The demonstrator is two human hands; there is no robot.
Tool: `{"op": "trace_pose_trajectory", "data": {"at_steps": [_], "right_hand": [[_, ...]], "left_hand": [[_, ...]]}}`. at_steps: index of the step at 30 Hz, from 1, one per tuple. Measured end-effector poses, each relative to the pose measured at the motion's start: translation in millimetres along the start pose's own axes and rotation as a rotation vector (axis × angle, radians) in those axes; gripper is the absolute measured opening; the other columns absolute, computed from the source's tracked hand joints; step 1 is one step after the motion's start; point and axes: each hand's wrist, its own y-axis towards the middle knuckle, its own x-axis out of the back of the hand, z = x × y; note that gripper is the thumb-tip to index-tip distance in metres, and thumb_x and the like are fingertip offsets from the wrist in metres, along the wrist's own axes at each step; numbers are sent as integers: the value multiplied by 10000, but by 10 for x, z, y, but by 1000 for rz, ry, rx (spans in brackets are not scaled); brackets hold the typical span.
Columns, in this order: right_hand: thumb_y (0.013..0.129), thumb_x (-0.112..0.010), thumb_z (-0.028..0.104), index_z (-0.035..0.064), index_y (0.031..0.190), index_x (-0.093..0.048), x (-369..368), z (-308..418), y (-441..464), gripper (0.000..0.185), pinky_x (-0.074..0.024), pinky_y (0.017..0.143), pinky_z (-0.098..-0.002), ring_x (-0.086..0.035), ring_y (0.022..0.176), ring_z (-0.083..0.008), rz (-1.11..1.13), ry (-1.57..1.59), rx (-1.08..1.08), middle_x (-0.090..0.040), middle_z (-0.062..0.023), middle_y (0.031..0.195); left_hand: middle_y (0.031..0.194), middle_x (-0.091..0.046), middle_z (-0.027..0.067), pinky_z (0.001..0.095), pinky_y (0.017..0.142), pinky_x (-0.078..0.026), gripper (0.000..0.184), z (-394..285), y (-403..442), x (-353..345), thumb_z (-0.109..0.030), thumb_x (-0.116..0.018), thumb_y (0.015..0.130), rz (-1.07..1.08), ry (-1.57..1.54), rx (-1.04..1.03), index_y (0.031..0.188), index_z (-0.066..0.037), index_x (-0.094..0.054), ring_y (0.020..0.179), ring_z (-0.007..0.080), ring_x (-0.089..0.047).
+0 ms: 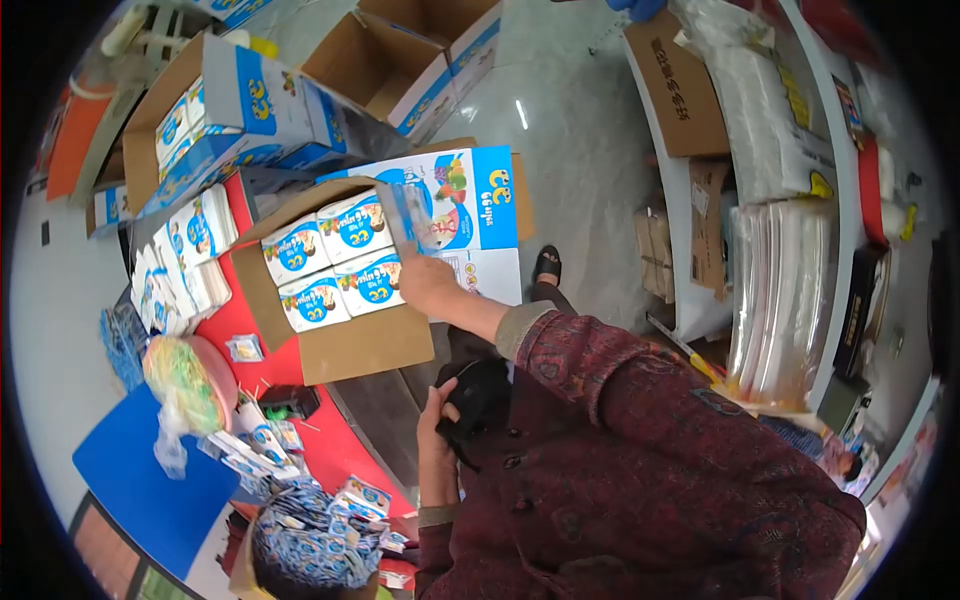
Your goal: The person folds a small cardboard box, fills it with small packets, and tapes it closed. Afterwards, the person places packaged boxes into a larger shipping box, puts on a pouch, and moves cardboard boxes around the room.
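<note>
My right hand [437,286] is closed at the near right edge of an open cardboard box [367,345]. Its fingertips are hidden. A clear plastic strip [408,215] shows just beyond it; whether my fingers hold it is unclear. Inside the box lie several white and blue printed tissue packs [355,225], side by side. Lower down, close to my body, my left hand [436,420] is closed on a black soft-looking thing [478,402] with a dangling cord or strap. Its exact kind does not show.
The box stands on a red tabletop [222,318]. More tissue packs [185,255] are piled left of it. Printed cartons [255,110] stand beyond. A blue stool-like surface [150,480] and a container of small packets [315,535] are nearer. Shelving with plastic-wrapped stacks [785,300] lines the right.
</note>
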Motion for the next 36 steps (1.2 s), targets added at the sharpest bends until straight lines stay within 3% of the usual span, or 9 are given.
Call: {"op": "trace_pose_trajectory", "data": {"at_steps": [18, 20, 21, 24, 26, 29, 32, 33, 36], "right_hand": [[881, -538, 290, -81, 1101, -408, -283, 72, 87, 451, -508, 736, -506, -632, 819, -463, -128, -240, 70, -616, -321, 886], [881, -552, 339, -82, 1116, -393, -93, 76, 65, 508, -496, 754, -519, -622, 848, -474, 51, -129, 58, -612, -324, 896], [887, -538, 445, -69, 1293, -331, 49, 35, 102, 687, -501, 783, -501, -643, 867, -427, 200, -154, 44, -626, -282, 1002], [852, -520, 644, -12, 1330, -456, 491, -423, 403, 815, -528, 751, -358, -660, 905, -260, 915, 157, -46, -633, -195, 1104], [848, -526, 650, 16, 1267, -551, 981, -393, 399, 761, -528, 731, -330, -653, 935, -231, 957, 312, -176, -641, -164, 1108], [944, -491, 440, 26, 1108, -635, 1358, -996, 1164, 467, -502, 764, -375, -649, 886, -288, 336, 163, 303, -671, -176, 957], [950, -510, 327, -23, 1202, -586, 1921, -1152, 2209, 438, -481, 894, -389, -629, 1012, -306, -69, -62, 92, -623, -224, 1154], [938, -519, 316, 5, 1231, -573, 1981, -1409, 2692, 430, -471, 902, -417, -610, 1037, -360, -238, -173, 320, -605, -234, 1181], [915, -547, 331, 13, 1246, -540, 2348, -954, 3382, 459, -473, 895, -424, -576, 1059, -400, -267, -331, 269, -609, -243, 1146]], "left_hand": [[581, -417, -48, 193, 444, -315, 748, -165, 400, -453, -627, -275, 961, 273, -2, 1, 1327, -13, -496, 499, 52, -393], [584, -423, -49, 188, 452, -318, 756, -179, 460, -489, -631, -276, 959, 273, -19, -11, 1327, -7, -494, 510, 48, -398], [588, -429, -49, 186, 455, -320, 761, -153, 506, -502, -631, -275, 959, 243, -61, -28, 1325, 0, -492, 510, 48, -398], [591, -454, -43, 178, 463, -330, 766, -195, 555, -664, -623, -257, 965, 113, -174, -55, 1322, 16, -486, 498, 60, -408], [589, -472, -36, 184, 457, -340, 784, -236, 586, -761, -630, -252, 961, 83, -247, -86, 1331, 28, -463, 495, 73, -424], [557, -465, -31, 178, 489, -340, 811, -330, 632, -1057, -651, -259, 948, -61, -338, -141, 1324, 36, -466, 502, 80, -432], [546, -454, -34, 170, 498, -334, 800, -360, 744, -1373, -642, -259, 954, -137, -399, -158, 1318, 37, -474, 504, 76, -426], [546, -454, -34, 170, 498, -334, 800, -374, 770, -1473, -642, -259, 954, -152, -414, -161, 1318, 37, -474, 504, 76, -426], [552, -447, -37, 170, 531, -326, 785, -427, 797, -1699, -630, -262, 961, -134, -407, -148, 1303, 38, -492, 528, 68, -411]]}}
